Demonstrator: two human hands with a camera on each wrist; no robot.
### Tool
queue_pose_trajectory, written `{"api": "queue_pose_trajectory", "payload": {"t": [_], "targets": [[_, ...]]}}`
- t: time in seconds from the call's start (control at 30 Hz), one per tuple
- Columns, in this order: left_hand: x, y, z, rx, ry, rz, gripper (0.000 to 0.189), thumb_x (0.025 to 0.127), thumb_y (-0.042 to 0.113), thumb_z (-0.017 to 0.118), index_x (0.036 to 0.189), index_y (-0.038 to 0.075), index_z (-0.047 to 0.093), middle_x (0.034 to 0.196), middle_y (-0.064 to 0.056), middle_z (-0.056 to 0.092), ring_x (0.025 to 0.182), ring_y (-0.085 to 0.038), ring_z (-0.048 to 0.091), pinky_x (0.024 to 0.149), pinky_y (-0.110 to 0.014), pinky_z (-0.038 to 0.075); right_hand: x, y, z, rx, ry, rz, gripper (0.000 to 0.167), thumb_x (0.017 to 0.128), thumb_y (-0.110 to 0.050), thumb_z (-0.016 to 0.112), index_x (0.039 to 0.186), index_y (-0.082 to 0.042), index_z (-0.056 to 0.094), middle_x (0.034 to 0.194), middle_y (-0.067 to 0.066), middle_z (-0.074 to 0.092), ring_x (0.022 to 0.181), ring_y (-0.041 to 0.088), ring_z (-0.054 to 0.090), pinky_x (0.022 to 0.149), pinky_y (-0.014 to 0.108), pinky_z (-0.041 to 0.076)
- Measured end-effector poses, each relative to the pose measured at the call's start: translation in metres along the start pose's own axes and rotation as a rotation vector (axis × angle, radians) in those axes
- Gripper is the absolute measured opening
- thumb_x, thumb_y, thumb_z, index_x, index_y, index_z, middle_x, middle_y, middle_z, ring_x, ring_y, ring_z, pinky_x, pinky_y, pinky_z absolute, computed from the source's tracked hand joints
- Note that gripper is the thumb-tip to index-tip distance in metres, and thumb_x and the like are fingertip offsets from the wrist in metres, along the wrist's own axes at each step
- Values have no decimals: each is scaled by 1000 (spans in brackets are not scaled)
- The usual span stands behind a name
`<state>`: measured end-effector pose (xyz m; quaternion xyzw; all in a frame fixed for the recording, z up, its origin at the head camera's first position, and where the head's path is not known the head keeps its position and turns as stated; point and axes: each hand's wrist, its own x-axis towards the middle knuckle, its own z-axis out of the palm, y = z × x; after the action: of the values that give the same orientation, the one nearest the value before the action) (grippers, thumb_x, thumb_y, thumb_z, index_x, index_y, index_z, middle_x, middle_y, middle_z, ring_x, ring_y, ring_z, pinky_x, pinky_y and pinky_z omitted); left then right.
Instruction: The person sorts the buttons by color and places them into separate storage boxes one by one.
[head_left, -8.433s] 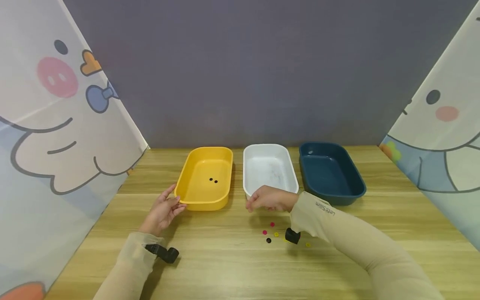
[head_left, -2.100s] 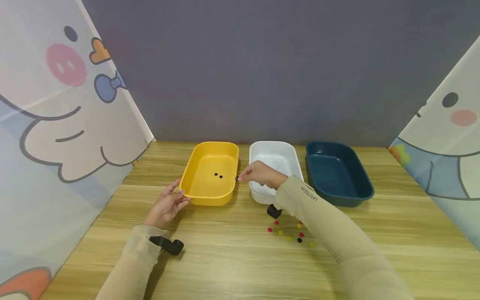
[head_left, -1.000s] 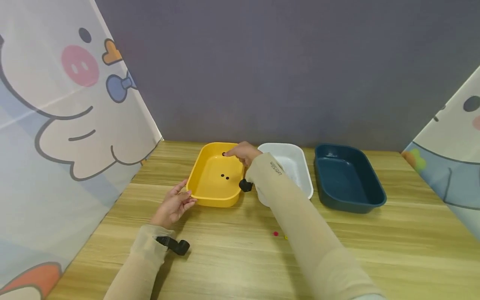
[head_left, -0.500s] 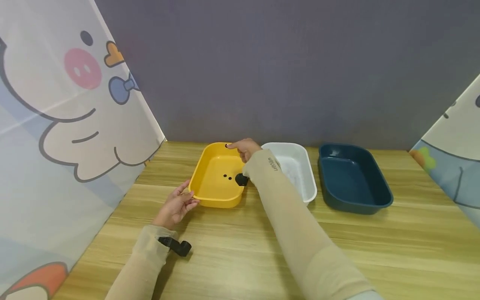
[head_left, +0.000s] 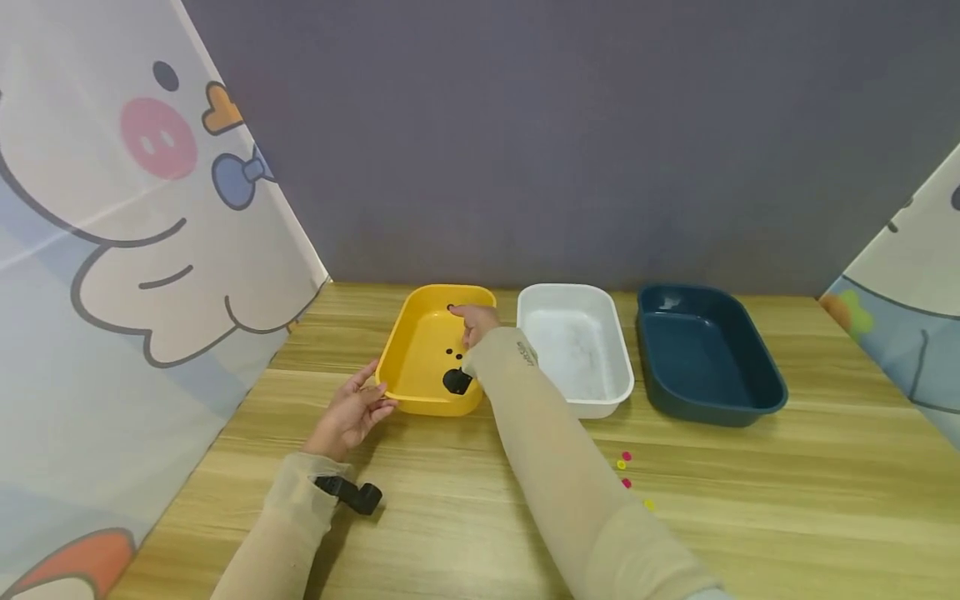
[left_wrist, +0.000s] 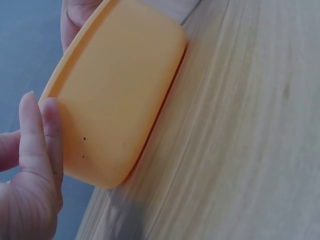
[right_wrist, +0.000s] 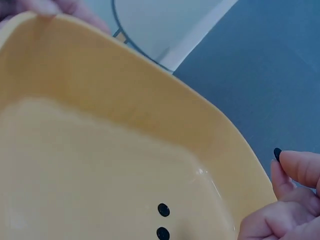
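I count two black buttons [right_wrist: 163, 210] in the yellow tray [head_left: 420, 367]. Fingers of the left hand [head_left: 348, 420] grip it; those of the right hand [head_left: 478, 322] pinch a third button [right_wrist: 277, 154].

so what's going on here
A person's right grip pinches a small round black disc at the far end of a yellow rounded-rectangular tray, while the left grip holds that tray's near left corner. Two more black discs lie inside it. A white tray and a dark blue tray of similar shape stand to its right, and small round pink discs and yellow discs lie on the wood-grain table.
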<state>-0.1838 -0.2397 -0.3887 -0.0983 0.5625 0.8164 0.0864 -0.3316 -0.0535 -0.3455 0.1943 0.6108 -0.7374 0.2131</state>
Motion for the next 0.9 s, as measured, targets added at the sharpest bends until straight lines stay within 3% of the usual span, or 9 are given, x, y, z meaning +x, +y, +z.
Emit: {"api": "queue_pose_trajectory", "payload": {"t": [0.23,0.37,0.57,0.63,0.73,0.8,0.9], "targets": [[0,0,0,0,-16,10,65,102,-2,38,155,11,3,90,-8,58,65,-10,67,64,-16,56,1,4,-1,-51,-24,-28,47,92,-16,67,133,-6,47,81,1,37,44,10,14,39,20,16],[0,1,1,-8,-21,11,65,102,-2,37,155,10,2,91,-10,58,64,-10,67,63,-16,56,-4,-1,-1,-104,-76,-27,43,93,-16,66,131,-5,48,69,-1,30,45,11,15,40,20,17],[0,-1,0,-4,-7,6,64,102,-2,36,155,11,2,92,-10,56,64,-10,66,64,-15,56,-16,-9,-3,-291,-145,-35,49,92,-17,66,138,-11,48,59,-3,21,44,10,17,40,20,18],[0,-1,-1,1,0,4,65,102,-2,37,155,11,2,92,-9,56,64,-10,66,64,-16,56,-21,-11,-6,-356,-160,-43,39,92,-18,67,128,-11,54,57,-3,22,43,9,17,39,20,18],[0,-2,-2,3,7,6,65,102,-2,37,155,12,2,93,-9,56,65,-10,67,64,-16,56,-30,-10,-11,-440,-204,-56,15,92,-18,67,92,-10,55,55,-2,23,44,10,18,40,20,18],[0,-2,-2,-1,3,8,66,101,-2,38,155,12,2,92,-9,57,65,-10,67,65,-16,56,-36,-8,-16,-485,-227,-64,32,91,-20,68,72,-12,43,53,-2,23,44,10,19,41,20,18],[0,-1,-2,-5,-4,6,67,101,-2,39,155,12,1,92,-9,57,65,-10,67,65,-16,56,-47,-4,-27,-517,-269,-93,34,91,-20,68,68,-12,43,53,-3,22,45,10,19,43,20,18]]}}
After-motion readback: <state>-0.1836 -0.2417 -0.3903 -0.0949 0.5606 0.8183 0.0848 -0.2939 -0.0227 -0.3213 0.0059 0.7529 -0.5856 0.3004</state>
